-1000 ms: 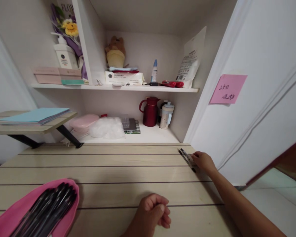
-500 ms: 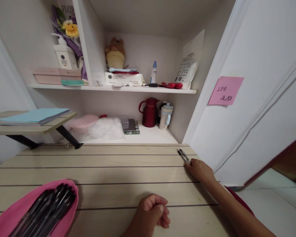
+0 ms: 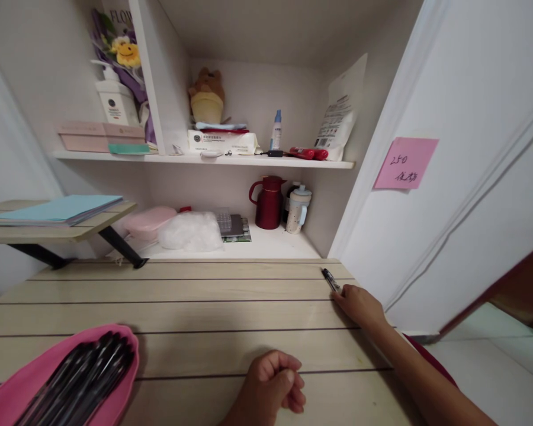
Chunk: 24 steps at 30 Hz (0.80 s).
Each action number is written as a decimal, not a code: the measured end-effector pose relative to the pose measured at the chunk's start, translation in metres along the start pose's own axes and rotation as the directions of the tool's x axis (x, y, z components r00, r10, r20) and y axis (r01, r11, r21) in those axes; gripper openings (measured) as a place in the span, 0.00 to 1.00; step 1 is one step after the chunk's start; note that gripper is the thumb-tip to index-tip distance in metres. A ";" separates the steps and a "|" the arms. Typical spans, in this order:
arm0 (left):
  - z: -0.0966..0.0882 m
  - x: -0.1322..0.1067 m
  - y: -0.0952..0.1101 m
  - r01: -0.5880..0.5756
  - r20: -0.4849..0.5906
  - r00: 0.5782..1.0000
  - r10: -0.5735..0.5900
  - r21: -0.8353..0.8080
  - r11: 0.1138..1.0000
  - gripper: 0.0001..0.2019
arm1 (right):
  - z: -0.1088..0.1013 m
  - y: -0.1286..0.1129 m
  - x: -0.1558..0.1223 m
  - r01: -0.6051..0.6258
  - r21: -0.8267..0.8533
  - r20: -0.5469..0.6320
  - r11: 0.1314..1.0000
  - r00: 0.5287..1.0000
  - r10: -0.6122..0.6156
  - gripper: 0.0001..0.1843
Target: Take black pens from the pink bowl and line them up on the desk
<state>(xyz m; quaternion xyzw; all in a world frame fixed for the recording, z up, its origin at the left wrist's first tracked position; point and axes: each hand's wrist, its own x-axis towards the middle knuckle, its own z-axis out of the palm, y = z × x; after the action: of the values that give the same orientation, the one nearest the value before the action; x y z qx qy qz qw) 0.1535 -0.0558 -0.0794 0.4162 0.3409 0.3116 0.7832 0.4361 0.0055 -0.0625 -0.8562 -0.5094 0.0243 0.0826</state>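
Observation:
My right hand (image 3: 362, 307) rests at the right side of the wooden desk, its fingers closed on a pen (image 3: 331, 280) with a dark end and a clear barrel. The pen points away from me, low over the desktop; whether a second one lies against it I cannot tell. Nearer to me, my left hand (image 3: 275, 381) hovers over the front of the desk, fingers curled in and thumb against them, with nothing visible inside. At the lower left a pink tray (image 3: 131, 370) holds several dark pens (image 3: 82, 376) lying lengthwise.
On the left, a small raised shelf (image 3: 89, 228) carries blue-covered papers (image 3: 57, 208). Behind the desk (image 3: 182, 316), a cubby holds a red jug (image 3: 269, 204), a pale cup (image 3: 297, 212) and a white plastic bag (image 3: 190, 231). A white wall with a pink note (image 3: 406, 163) stands right.
Two pen ends stood slightly apart at my right hand before; now they line up as a single one. Both hands have stayed nearly in place.

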 end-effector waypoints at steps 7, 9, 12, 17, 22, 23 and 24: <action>-0.002 0.000 0.000 -0.006 0.000 1.000 0.006 0.014 1.000 0.16 | -0.001 0.003 0.003 -0.017 0.034 0.011 0.999 1.000 0.016 0.21; -0.002 0.000 0.000 -0.005 -0.005 1.000 0.005 0.016 1.000 0.15 | -0.001 0.008 0.006 -0.019 0.054 -0.015 0.998 1.000 0.020 0.19; -0.001 0.001 -0.001 -0.001 0.000 1.000 0.001 0.009 1.000 0.15 | 0.001 0.014 0.012 -0.021 0.075 -0.047 0.997 0.999 0.025 0.18; -0.002 0.000 -0.001 -0.002 0.007 1.000 0.002 0.019 1.000 0.13 | 0.006 0.016 0.016 -0.029 0.090 -0.050 0.995 0.998 0.034 0.17; -0.003 -0.001 -0.001 -0.013 0.022 1.000 0.012 0.006 1.000 0.14 | 0.006 0.015 0.015 0.002 0.090 -0.064 0.996 0.998 0.004 0.15; -0.003 -0.001 -0.001 -0.013 0.021 1.000 0.013 0.004 1.000 0.14 | 0.006 0.015 0.014 0.007 0.090 -0.067 0.996 0.998 -0.001 0.15; -0.003 -0.001 -0.001 -0.013 0.017 1.000 0.013 0.003 1.000 0.15 | 0.006 0.015 0.014 0.011 0.089 -0.071 0.996 0.997 -0.004 0.15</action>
<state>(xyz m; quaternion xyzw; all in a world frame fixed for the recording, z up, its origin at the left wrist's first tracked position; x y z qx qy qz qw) 0.1508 -0.0560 -0.0810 0.4225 0.3319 0.3125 0.7834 0.4554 0.0114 -0.0708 -0.8501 -0.5077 0.0163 0.1387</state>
